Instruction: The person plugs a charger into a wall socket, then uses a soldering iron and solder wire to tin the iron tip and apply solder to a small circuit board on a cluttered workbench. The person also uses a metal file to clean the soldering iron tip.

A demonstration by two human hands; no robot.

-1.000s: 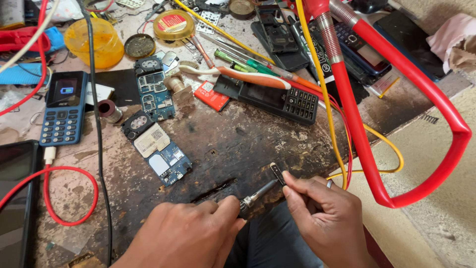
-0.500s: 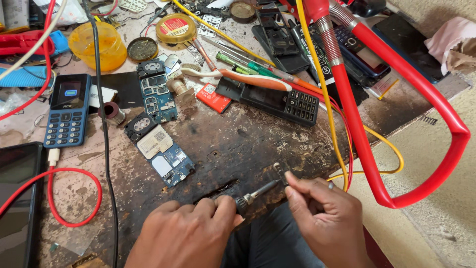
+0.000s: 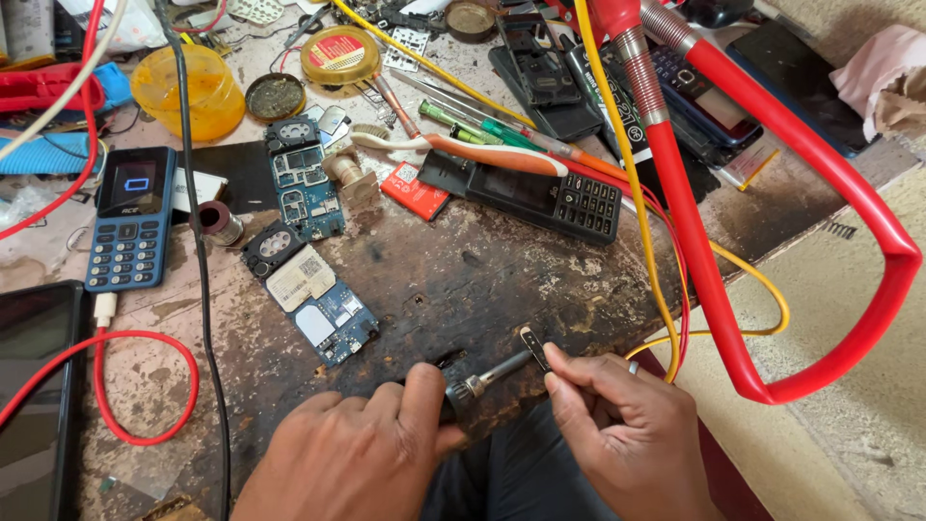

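Two bare circuit boards, one blue keypad phone, one toothbrush, two hands.

Counter: dark brown, scorched black in patches, pale worn wood at left. Keypad phone blue with dark screen; circuit boards blue; bar phone black; toothbrush white and orange. Hose bright red, cable yellow, jar translucent amber.

The left hand hides the handle of the screwdriver. At nine o'clock, a dark tablet is cut off; the small part is perhaps a connector.
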